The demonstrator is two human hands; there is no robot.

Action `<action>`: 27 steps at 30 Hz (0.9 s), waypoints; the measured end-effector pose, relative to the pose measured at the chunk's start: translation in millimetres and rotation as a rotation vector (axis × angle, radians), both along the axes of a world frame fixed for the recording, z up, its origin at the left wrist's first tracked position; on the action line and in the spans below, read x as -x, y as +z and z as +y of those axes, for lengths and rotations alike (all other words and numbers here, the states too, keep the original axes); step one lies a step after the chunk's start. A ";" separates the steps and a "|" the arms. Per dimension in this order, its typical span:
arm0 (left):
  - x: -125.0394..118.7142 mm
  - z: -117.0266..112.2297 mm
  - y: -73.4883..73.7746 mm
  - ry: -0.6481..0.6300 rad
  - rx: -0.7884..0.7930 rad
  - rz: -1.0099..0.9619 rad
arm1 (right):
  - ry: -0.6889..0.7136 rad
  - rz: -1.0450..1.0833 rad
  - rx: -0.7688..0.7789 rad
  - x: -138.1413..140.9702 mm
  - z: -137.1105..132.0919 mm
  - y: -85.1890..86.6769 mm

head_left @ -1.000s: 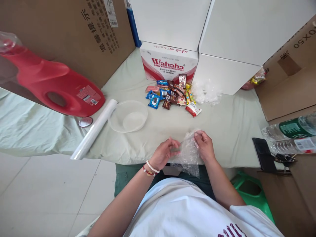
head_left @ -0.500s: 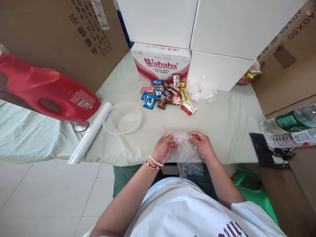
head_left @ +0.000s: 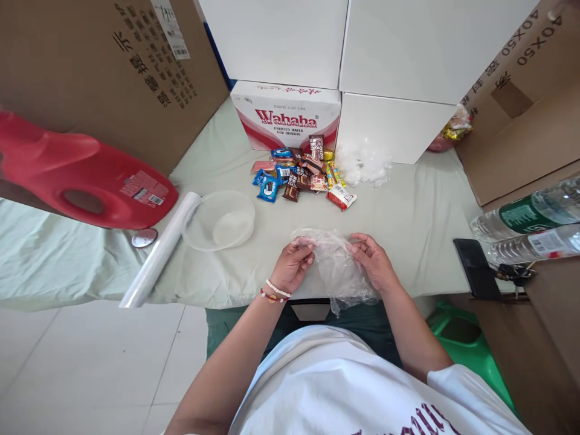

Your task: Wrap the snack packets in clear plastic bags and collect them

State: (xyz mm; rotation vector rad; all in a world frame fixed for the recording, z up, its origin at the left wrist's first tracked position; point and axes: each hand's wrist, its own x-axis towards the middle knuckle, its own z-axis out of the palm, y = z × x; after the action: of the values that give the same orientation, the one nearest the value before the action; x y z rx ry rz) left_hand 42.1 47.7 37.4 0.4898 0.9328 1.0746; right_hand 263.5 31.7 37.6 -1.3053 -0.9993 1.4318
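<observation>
A thin, clear plastic bag (head_left: pixel 338 272) is stretched between my two hands over the table's front edge, its lower part hanging towards my lap. My left hand (head_left: pixel 292 266), with bead bracelets at the wrist, pinches the bag's left upper edge. On the other side my right hand (head_left: pixel 374 263) grips the right upper edge between thumb and fingers. Beyond the bag lies a pile of small wrapped snacks (head_left: pixel 301 175) in blue, brown, red and yellow. To the left is a round clear plastic bowl (head_left: pixel 193 238).
A white roll of film (head_left: pixel 161 254) and a red jug (head_left: pixel 86 175) lie left. Crumpled clear plastic (head_left: pixel 365 162) sits by the white boxes (head_left: pixel 385 121) and the Wahaha carton (head_left: pixel 290 124) behind. Water bottles (head_left: pixel 534 217) and a black phone (head_left: pixel 476 269) are at right.
My hands have spread slightly apart, and the bag between them is drawn wider and higher. My view has shifted a little to the right.
</observation>
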 end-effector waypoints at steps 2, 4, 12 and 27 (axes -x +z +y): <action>7.5 5.1 0.1 0.020 -0.016 -0.005 | 0.102 -0.051 0.035 -7.1 -1.8 -1.3; 14.0 10.1 -1.3 0.032 -0.026 0.015 | 0.168 -0.120 0.051 -12.2 -4.9 -4.1; 11.9 -5.8 -7.4 0.399 -0.112 0.423 | 0.052 -0.125 0.004 0.9 -15.5 -1.7; -42.3 -24.9 -9.1 0.057 -0.111 0.289 | 0.011 0.030 0.040 37.8 -14.4 7.3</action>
State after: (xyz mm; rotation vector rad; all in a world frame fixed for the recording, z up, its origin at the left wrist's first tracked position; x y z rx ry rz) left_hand 84.4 22.9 28.3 0.7280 1.1497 1.1300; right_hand 225.7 17.3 44.9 -1.3051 -0.9632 1.4823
